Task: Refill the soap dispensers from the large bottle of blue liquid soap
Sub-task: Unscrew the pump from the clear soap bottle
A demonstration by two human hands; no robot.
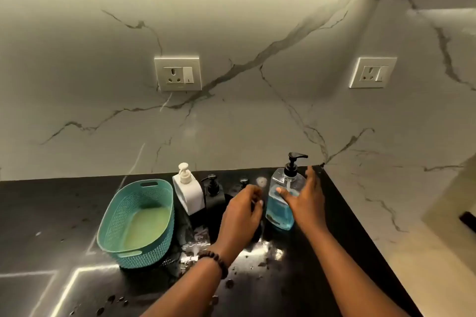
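The large clear bottle, about half full of blue soap and topped by a black pump, stands upright on the black counter. My right hand grips it from the right, thumb on its front and fingers round the back. To its left, my left hand curls over a black dispenser; only the pump top and a little of the dark body show. A second black dispenser and a white dispenser stand further left, both with pumps on.
A teal perforated basket sits left of the dispensers. Water drops and wet patches lie on the counter in front of my hands. The counter ends at a marble wall with two sockets; its right edge runs beside a pale marble surface.
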